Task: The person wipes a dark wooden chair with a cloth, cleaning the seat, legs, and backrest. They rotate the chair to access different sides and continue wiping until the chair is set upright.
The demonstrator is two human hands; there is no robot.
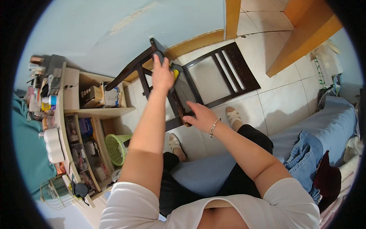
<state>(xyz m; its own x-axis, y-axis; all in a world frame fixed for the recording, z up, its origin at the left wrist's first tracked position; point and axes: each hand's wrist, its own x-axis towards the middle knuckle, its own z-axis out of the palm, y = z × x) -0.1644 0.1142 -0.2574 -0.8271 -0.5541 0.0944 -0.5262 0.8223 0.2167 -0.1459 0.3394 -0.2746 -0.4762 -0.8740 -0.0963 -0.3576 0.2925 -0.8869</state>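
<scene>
A dark wooden chair (243, 67) lies tipped over on the tiled floor, its slatted back flat to the right and its legs to the left. My left hand (163, 73) reaches over the chair's seat end, its fingers on a dark grey item. Beside that hand, a yellow and dark grey object (176, 73) is partly covered, so its kind is unclear. My right hand (201, 116) rests at the near edge of the chair seat (184, 88), thumb and fingers apart around its worn corner. A bracelet circles the right wrist.
Left stands a shelf unit (98, 110) holding boxes and bottles, with a green plastic basket (115, 148) beside it. A blue-covered bed (303, 123) with denim clothing (304, 154) is on the right. An orange wooden door (303, 40) and the wall border the chair.
</scene>
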